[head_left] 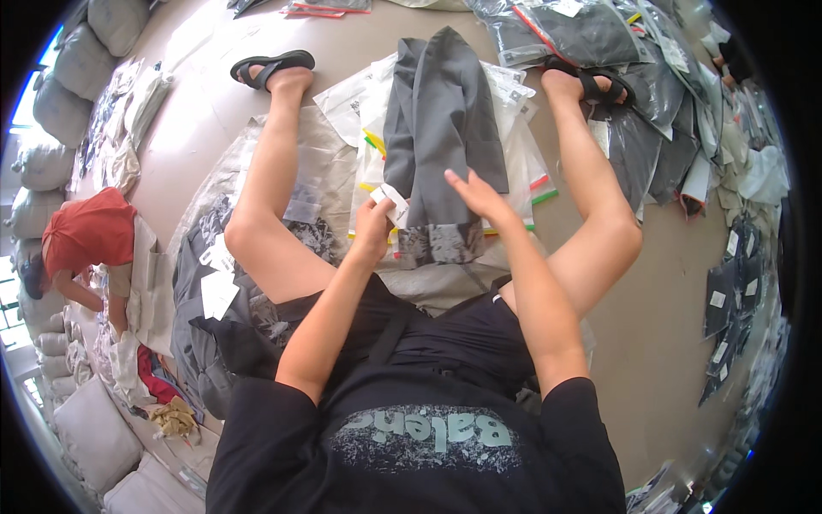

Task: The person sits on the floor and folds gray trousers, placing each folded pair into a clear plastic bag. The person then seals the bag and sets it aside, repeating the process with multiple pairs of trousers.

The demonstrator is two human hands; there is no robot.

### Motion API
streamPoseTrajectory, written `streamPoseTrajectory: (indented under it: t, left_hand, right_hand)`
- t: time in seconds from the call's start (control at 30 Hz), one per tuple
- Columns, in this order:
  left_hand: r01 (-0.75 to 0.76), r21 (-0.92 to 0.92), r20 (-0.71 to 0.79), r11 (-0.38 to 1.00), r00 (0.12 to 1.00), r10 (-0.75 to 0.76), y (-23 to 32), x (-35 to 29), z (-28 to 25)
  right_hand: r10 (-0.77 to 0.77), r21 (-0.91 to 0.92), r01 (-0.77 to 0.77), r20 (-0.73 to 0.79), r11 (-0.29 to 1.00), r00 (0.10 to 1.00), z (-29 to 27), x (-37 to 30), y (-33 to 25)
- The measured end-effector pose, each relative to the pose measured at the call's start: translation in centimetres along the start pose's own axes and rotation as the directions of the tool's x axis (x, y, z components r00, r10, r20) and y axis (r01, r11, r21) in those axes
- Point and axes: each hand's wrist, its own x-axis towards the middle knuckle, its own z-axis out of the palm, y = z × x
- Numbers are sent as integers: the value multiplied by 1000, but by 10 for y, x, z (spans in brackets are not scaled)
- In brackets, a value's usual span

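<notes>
Between my legs lies a folded grey garment (441, 128), long and narrow, with a patterned grey band at its near end. Under it, a stack of clear zip bags (524, 146) with red, green and yellow edges spreads out to both sides. My left hand (372, 224) pinches a small white tag (392, 204) at the garment's left edge. Whether the tag is fastened to the garment cannot be made out. Over the right side of the cloth, my right hand (481, 195) is open, fingers apart, holding nothing.
Dark grey clothes with white tags (219, 291) are heaped by my left thigh. Bagged garments (591, 38) pile up around my right foot. More packed clothes (733, 291) lie far right. At the left, a person in a red top (90, 230) bends over clothes near stuffed sacks (64, 103).
</notes>
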Motion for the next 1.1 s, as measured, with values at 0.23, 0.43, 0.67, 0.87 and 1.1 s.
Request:
streamPoseTrajectory:
  t: [0.23,0.43,0.67,0.87,1.1]
  left_hand:
    - [-612,779,450,135,696,560,18,-6,5]
    - [-536,844,402,16,652,643,4,2,1]
    - [152,-10,174,988,974,-148,28,36,-52]
    - [160,45,178,986,970,-165,76,35,-52]
    - [-428,865,472,-261,871,136,68,54,-68]
  right_hand:
    - [-551,-527,295,-435,797,712,13,-44,-45]
    - [-678,-434,564,-170,703,715,42,-33,-30]
    - [-408,-584,358,50,728,912,54,-28,-22]
    - [-218,-549,178,-9,817,976,34,-27,-52]
    - [-622,-542,341,-503,768,600,5,33,-70]
